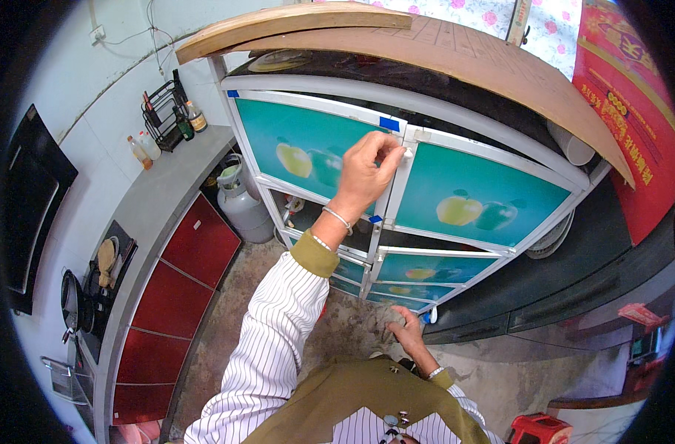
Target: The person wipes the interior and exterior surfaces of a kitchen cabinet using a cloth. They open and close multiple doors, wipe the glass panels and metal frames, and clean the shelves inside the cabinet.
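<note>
A tall cabinet (405, 183) with white frames and teal door panels printed with apples stands before me. My left hand (371, 166) is raised at the meeting edges of the upper left door (282, 130) and the upper right door (482, 194). Its thumb and fingertips come together beside a small white knob (408, 153); whether they grip the knob or a door edge cannot be told. Blue tape (389, 123) marks the left door's top corner. My right hand (408, 332) hangs low near the cabinet's foot, fingers apart, holding nothing.
A wooden board (293, 25) juts over the cabinet top. To the left are a gas cylinder (246, 205), a grey counter (149, 194) with bottles and a rack, and red lower cupboards (168, 299). A red plastic stool (540, 430) stands at the lower right.
</note>
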Demonstrator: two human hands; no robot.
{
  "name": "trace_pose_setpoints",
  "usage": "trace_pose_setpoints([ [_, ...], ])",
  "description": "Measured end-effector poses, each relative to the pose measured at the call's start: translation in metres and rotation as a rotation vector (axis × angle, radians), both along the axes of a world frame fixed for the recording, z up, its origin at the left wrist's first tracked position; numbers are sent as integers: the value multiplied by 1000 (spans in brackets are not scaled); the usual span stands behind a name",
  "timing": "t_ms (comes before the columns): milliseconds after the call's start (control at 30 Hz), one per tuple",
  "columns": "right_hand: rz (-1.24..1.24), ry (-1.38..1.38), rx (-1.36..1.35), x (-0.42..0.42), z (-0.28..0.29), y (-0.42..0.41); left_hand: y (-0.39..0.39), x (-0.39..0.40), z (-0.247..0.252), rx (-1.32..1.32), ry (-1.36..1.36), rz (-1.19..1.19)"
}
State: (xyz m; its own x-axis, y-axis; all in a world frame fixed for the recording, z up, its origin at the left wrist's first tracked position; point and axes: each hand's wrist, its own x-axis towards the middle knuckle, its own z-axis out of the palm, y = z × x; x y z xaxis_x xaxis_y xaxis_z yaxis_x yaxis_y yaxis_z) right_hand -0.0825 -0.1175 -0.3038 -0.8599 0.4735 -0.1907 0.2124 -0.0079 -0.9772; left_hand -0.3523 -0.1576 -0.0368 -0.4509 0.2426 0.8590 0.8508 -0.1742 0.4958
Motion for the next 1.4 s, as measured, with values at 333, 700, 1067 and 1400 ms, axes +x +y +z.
trace_pose_setpoints([
  [333, -3, -46, -79, 4, 15, -3, 2, 2, 1, 5, -35, 11],
  [700, -12, 21, -39, 8, 7, -2, 5, 5, 1, 35, 37, 71],
  [1067, 6, -43, -12, 11, -5, 6, 6, 3, 3, 5, 82, 63],
  [1400, 94, 265, 437, -34, 77, 25, 5, 5, -1, 13, 36, 94],
])
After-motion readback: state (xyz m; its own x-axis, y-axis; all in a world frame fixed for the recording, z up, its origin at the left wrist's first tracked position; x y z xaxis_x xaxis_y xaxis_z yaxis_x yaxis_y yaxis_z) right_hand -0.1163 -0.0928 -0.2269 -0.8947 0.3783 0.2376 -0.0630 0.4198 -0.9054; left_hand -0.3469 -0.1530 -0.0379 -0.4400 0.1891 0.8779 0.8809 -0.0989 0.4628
